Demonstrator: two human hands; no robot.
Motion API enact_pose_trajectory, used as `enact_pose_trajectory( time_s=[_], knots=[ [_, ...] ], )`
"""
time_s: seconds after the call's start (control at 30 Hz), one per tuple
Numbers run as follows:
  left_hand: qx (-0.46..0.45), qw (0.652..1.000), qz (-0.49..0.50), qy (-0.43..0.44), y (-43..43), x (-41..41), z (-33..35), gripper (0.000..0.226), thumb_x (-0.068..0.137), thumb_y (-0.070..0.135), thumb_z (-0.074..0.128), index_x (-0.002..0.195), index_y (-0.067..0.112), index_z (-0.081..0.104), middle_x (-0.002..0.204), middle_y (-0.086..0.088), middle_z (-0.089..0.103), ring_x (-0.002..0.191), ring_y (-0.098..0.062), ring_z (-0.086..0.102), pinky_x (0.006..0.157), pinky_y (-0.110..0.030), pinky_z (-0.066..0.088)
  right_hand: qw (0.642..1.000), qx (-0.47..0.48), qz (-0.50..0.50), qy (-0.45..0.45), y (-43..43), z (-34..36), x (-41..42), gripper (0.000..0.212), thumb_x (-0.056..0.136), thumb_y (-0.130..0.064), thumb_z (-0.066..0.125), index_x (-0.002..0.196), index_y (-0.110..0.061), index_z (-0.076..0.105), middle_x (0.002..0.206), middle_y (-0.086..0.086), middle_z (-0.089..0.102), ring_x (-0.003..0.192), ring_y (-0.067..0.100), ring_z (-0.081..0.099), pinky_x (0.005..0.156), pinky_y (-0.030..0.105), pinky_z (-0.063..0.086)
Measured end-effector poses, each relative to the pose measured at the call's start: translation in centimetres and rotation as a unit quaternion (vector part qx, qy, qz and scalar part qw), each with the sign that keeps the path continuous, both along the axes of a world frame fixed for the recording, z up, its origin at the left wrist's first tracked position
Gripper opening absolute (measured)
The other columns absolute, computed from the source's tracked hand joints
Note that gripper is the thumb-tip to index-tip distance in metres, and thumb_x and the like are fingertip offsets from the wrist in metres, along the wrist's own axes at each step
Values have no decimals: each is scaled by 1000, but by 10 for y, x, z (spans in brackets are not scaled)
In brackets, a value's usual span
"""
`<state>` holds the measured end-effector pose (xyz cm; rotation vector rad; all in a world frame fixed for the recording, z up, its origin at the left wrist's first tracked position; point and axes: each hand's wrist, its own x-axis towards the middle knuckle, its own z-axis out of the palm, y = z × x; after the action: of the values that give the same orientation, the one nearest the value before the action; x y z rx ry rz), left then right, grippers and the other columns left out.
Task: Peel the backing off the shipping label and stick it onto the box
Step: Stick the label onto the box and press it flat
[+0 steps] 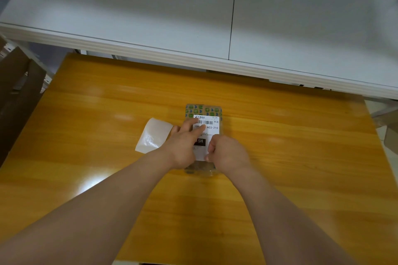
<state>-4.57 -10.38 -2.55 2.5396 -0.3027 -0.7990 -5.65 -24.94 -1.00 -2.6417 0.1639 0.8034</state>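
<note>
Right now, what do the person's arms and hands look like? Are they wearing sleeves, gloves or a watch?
No sleeves show: the left forearm and right forearm are bare all the way to the picture's edge. The left hand and right hand have no gloves, and no watch, bracelet or ring can be seen.

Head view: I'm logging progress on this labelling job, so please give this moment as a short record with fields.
shipping label: lies on top of the box, printed side up
backing: peeled off, on the wooden table left of the box
left hand: index finger pressing the label
right hand: fingers curled at the label's near edge; grip unclear
stage: label on, being pressed down
</note>
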Motion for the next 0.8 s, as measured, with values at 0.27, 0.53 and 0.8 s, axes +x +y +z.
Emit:
enact_pose_trajectory(
  time_s=[0.27,0.53,0.8],
  knots=[
    [15,1000,-4,-9,-1,0,-2,93,82,7,65,159,27,16,166,4,2,140,-38,19,114,-35,28,999,18,-11,-24,-3,-2,-4,16,86,-19,70,100,-18,62,109,6,69,97,27,65,74,36,53],
    [-77,993,79,-41,0,2,-2,62,90,8,63,148,17,44,158,-2,29,137,-31,38,113,-39,39,998,30,-29,-52,-5,-1,6,16,89,-20,67,105,-20,65,110,4,70,97,26,66,75,34,55],
    [-107,979,166,-50,1,8,-3,75,81,4,69,146,19,36,132,-11,46,117,-29,55,95,-45,52,995,81,-14,-52,-7,4,25,65,83,-17,76,139,-26,44,117,8,65,97,28,66,78,39,57]
  ],
)
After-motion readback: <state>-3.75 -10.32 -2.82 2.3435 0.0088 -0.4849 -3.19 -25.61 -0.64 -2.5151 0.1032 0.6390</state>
